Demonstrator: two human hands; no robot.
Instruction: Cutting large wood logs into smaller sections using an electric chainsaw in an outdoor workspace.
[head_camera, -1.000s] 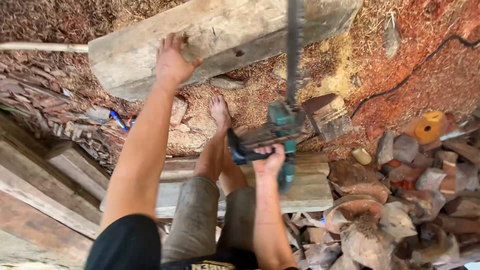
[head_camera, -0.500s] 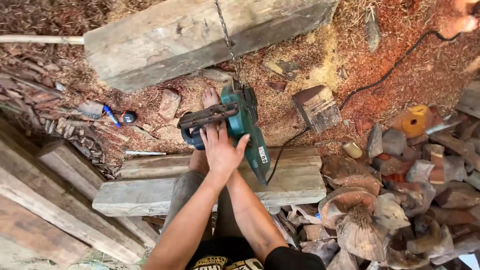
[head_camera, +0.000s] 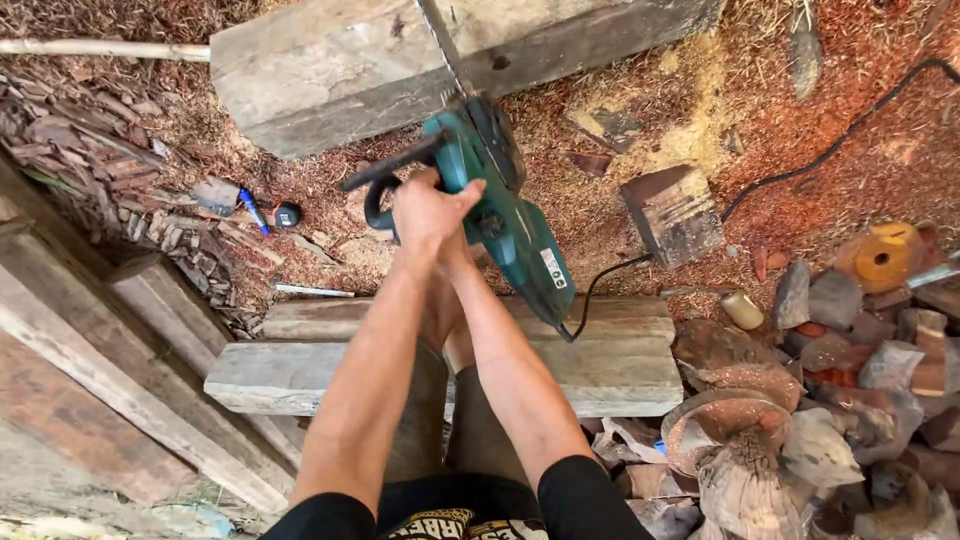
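My left hand (head_camera: 428, 205) is closed over the black front handle of a green electric chainsaw (head_camera: 512, 228). My right hand (head_camera: 458, 260) lies just under it at the saw's body, its fingers mostly hidden. The saw's bar (head_camera: 440, 45) points away from me, slanting up and slightly left over a thick grey wooden beam (head_camera: 330, 70) that lies across the sawdust-covered ground. Whether the chain touches the beam is unclear. My bare legs stand on a weathered plank (head_camera: 610, 350) below the saw.
A black cord (head_camera: 830, 150) runs from the saw to the upper right. A cut wood block (head_camera: 675, 215) lies right of the saw. Chopped wood pieces (head_camera: 830, 420) pile up at right, near an orange object (head_camera: 885, 255). Old planks (head_camera: 90, 370) slope at left.
One second ago my left hand rested on the beam while the right held the saw. Since then the left hand has gripped the front handle, and the bar now points over the beam.
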